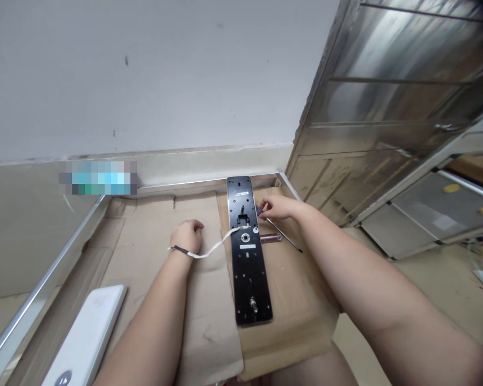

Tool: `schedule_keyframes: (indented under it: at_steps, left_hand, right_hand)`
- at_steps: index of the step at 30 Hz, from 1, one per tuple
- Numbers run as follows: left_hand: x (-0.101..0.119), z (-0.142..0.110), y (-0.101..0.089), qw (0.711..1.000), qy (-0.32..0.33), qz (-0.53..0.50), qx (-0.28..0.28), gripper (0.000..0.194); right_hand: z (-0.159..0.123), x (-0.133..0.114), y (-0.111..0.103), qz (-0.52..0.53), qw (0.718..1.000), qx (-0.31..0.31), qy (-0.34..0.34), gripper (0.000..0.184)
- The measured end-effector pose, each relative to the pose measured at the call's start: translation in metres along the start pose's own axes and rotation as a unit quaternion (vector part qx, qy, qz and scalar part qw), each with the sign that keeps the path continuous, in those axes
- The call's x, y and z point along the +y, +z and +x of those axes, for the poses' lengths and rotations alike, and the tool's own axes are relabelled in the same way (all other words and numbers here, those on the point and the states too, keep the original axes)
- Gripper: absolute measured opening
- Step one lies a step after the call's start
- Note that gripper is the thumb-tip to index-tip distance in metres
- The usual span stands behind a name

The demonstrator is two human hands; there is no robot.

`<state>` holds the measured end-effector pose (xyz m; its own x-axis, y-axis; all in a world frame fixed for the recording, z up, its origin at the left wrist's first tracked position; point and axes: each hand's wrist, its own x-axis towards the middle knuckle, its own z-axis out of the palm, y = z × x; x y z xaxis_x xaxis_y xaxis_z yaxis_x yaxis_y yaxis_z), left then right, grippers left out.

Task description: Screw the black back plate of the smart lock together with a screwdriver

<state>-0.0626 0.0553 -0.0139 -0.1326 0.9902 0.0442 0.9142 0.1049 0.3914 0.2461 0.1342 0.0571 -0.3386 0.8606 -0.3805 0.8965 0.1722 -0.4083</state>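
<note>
A long black panel (250,284), likely the back of a door lock, lies lengthwise on the cardboard (209,311). From its middle a white cable (215,247) with a dark end runs left across my left wrist. My left hand (187,236) rests on the cardboard left of the panel, its fingers curled, with nothing visible in them. Beside the panel's right edge, my right hand (277,208) pinches the purplish handle of a screwdriver (284,235), whose shaft slants down to the right. Just below lies a reddish cylinder (271,238).
A white panel-shaped device (86,332) lies at the lower left. The table has a raised metal rim (56,262) and stands against a wall (145,80). Metal doors (370,107) rise at the right. A blurred, pixelated patch (99,178) sits beyond the left corner.
</note>
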Motion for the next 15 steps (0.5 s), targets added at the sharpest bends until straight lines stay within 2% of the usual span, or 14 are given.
schedule_keyframes:
  at_steps: [5,10,12,15]
  left_hand:
    - [0.006,-0.003,0.003,0.999,0.028,-0.034,0.012,0.023]
    - [0.012,-0.009,0.003,0.992,0.043,-0.103,0.062,0.025]
    - [0.015,-0.011,0.005,0.974,0.046,-0.211,0.069,0.023]
    - [0.02,-0.014,0.01,0.923,0.043,-0.379,0.054,0.027]
  right_hand:
    - [0.008,-0.001,0.01,-0.052,0.998,0.013,-0.01,0.021]
    - [0.013,-0.004,0.021,-0.078,0.996,0.041,0.0,0.026]
    - [0.013,-0.006,0.026,-0.077,0.996,0.051,0.006,0.032]
    - [0.014,-0.009,0.035,-0.062,0.996,0.056,0.006,0.043]
